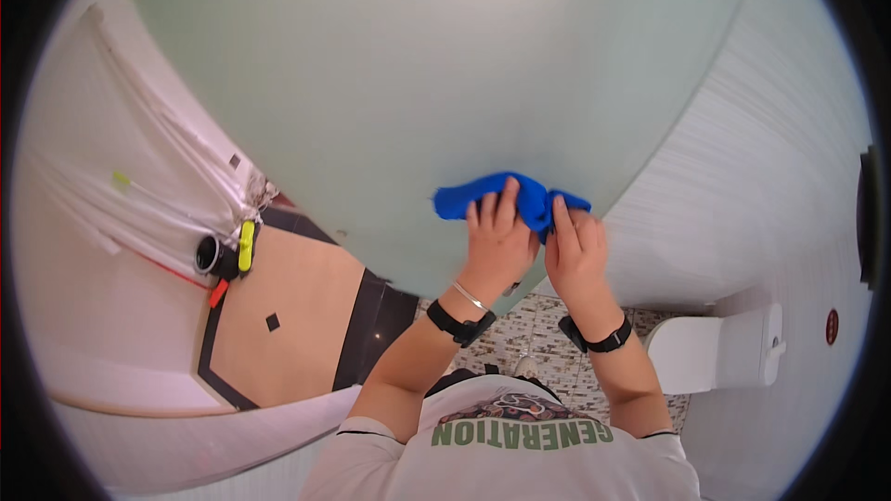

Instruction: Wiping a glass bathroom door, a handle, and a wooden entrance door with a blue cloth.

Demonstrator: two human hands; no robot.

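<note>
Before me stands a large pale green door panel (431,83), with a blue cloth (480,196) against its surface. My left hand (502,240) lies over the middle of the cloth with its fingers spread on it. Close beside it on the right, my right hand (576,240) has its fingers on the cloth's right end. The cloth is folded and bunched between the two hands. Just below my left hand a small metal fitting (512,288) shows near the panel's lower edge.
A white toilet (686,355) stands at the right on patterned tiles. At the left, beyond a dark threshold (376,320), are a black bucket-like container (216,257), a yellow-green brush head (246,245), a red tool end (218,293) and whitish draped sheeting (139,153).
</note>
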